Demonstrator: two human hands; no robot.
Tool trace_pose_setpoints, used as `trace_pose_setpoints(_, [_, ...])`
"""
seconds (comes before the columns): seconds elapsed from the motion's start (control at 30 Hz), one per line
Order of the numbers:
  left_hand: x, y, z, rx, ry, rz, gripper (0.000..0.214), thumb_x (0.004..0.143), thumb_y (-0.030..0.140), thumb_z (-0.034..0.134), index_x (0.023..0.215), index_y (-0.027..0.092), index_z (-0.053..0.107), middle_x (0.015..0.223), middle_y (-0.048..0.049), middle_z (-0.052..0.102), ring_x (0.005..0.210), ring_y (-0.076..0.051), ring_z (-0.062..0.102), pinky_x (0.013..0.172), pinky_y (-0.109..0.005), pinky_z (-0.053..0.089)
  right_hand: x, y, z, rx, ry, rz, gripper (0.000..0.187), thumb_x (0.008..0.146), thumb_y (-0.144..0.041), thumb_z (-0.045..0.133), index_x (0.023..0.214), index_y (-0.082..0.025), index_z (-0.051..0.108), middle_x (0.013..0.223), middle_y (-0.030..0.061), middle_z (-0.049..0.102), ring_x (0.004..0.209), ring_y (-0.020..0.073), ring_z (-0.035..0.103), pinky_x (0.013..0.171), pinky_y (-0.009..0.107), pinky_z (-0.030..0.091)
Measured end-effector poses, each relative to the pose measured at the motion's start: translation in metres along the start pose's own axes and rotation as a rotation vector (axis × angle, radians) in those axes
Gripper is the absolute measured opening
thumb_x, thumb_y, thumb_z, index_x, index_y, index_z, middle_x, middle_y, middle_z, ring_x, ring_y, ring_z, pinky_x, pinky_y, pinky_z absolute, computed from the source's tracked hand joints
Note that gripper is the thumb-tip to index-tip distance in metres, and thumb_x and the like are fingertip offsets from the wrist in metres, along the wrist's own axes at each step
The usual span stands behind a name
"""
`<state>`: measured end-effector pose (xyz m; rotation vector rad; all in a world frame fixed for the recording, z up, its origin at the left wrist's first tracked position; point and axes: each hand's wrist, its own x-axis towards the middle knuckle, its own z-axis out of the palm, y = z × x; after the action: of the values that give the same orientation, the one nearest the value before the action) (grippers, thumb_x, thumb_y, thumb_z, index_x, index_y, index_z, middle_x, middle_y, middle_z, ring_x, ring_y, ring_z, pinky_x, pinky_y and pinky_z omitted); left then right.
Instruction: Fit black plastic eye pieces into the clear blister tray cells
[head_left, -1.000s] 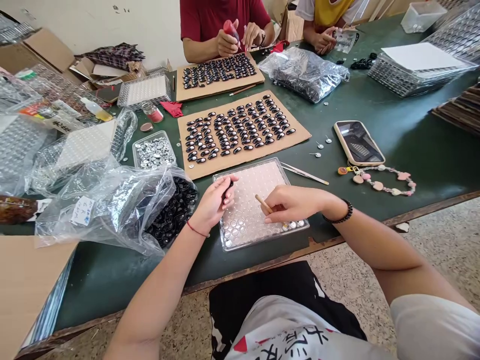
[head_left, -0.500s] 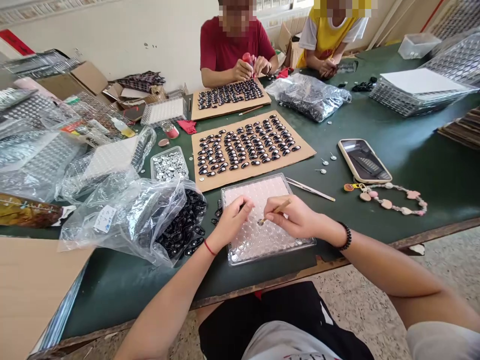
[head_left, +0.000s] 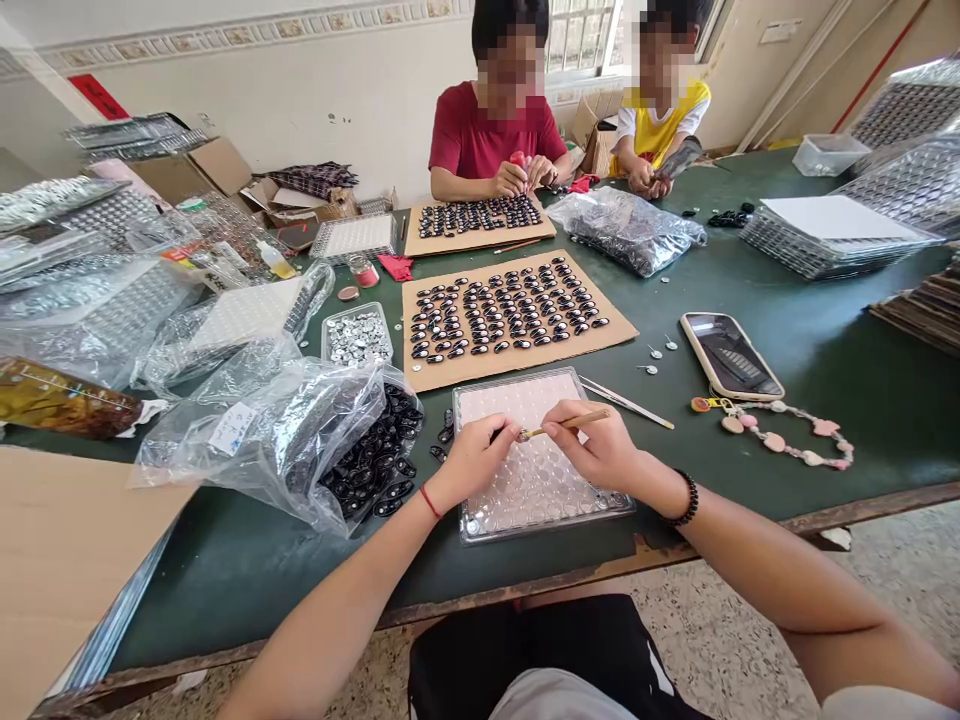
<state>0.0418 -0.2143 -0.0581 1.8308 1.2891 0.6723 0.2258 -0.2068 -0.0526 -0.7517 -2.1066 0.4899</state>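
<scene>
My right hand [head_left: 600, 450] is closed round a thin wooden stick [head_left: 574, 422], its tip pointing left. My left hand [head_left: 480, 460] pinches a small black piece [head_left: 496, 434], mostly hidden by the fingers. The stick's tip meets my left fingertips, where a tiny shiny bit shows too small to make out. Both hands are above a clear plastic tray [head_left: 547, 515] with rows of round cells over a pinkish sheet. Left of the tray, an open plastic bag [head_left: 255, 430] spills black oval pieces [head_left: 375, 450].
Beyond the tray lies cardboard [head_left: 416, 375] with rows of black pieces. A tub of silvery discs [head_left: 358, 338], tweezers [head_left: 630, 402] and a phone [head_left: 731, 352] with a beaded strap surround it. Across the table two people sit; one works over another cardboard sheet [head_left: 480, 235].
My right hand has brought the stick's tip from above the tray up to my left fingertips. The camera view has tilted up. The person in yellow has raised a dark object.
</scene>
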Motion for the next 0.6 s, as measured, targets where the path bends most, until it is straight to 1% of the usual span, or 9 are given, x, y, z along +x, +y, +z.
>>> trace_pose_setpoints(0.07, [0.001,-0.001,-0.001,-0.001,0.044,-0.032,0.032,0.082,0.039,0.041,0.067,0.016,0.057,0.055,0.0015,0.05,0.055,-0.012,0.045,0.056,-0.023,0.032,0.0,0.0,0.001,-0.047,0.026,0.029,0.018,0.087,-0.023,0.043,0.075,-0.015,0.052,0.063,0.0015,0.055,0.051,0.009,0.043,0.051,0.022,0.032])
trace_pose_setpoints(0.13, [0.002,-0.002,-0.002,-0.046,0.06,-0.068,0.032,0.08,0.042,0.044,0.065,0.016,0.056,0.052,0.0022,0.048,0.052,-0.011,0.042,0.053,-0.022,0.03,-0.001,-0.001,0.002,-0.075,0.037,0.027,0.019,0.087,-0.025,0.043,0.073,-0.015,0.053,0.061,0.001,0.055,0.049,0.0088,0.043,0.051,0.022,0.032])
trace_pose_setpoints(0.23, [0.004,-0.004,-0.003,-0.217,0.032,-0.14,0.032,0.078,0.043,0.046,0.063,0.015,0.054,0.05,0.0035,0.043,0.047,-0.009,0.037,0.05,-0.021,0.028,-0.002,-0.002,0.003,-0.069,0.047,0.027,0.017,0.087,-0.025,0.045,0.076,-0.015,0.054,0.061,0.0003,0.056,0.049,0.0084,0.044,0.052,0.022,0.032])
trace_pose_setpoints(0.4, [0.007,-0.007,-0.007,-0.51,0.009,-0.246,0.031,0.075,0.043,0.051,0.064,0.014,0.051,0.046,0.0049,0.037,0.041,-0.006,0.028,0.042,-0.019,0.019,-0.001,-0.003,0.001,0.024,0.095,0.103,0.017,0.087,-0.024,0.045,0.077,-0.015,0.055,0.063,0.0003,0.055,0.051,0.0079,0.045,0.05,0.02,0.033])
trace_pose_setpoints(0.5, [0.009,-0.011,-0.008,-0.68,0.046,-0.277,0.028,0.074,0.04,0.053,0.065,0.014,0.049,0.044,0.0059,0.034,0.039,-0.005,0.023,0.04,-0.019,0.015,-0.001,-0.005,-0.001,0.014,0.139,0.103,0.018,0.087,-0.024,0.044,0.075,-0.015,0.055,0.063,0.0004,0.055,0.05,0.0078,0.045,0.049,0.021,0.033])
trace_pose_setpoints(0.6, [0.009,-0.013,-0.008,-0.723,0.096,-0.277,0.03,0.074,0.042,0.054,0.073,0.013,0.054,0.046,0.0061,0.034,0.039,-0.004,0.023,0.04,-0.019,0.014,-0.001,-0.006,-0.004,0.016,0.192,0.124,0.02,0.087,-0.025,0.043,0.073,-0.015,0.054,0.063,0.0008,0.055,0.05,0.0081,0.045,0.049,0.021,0.034])
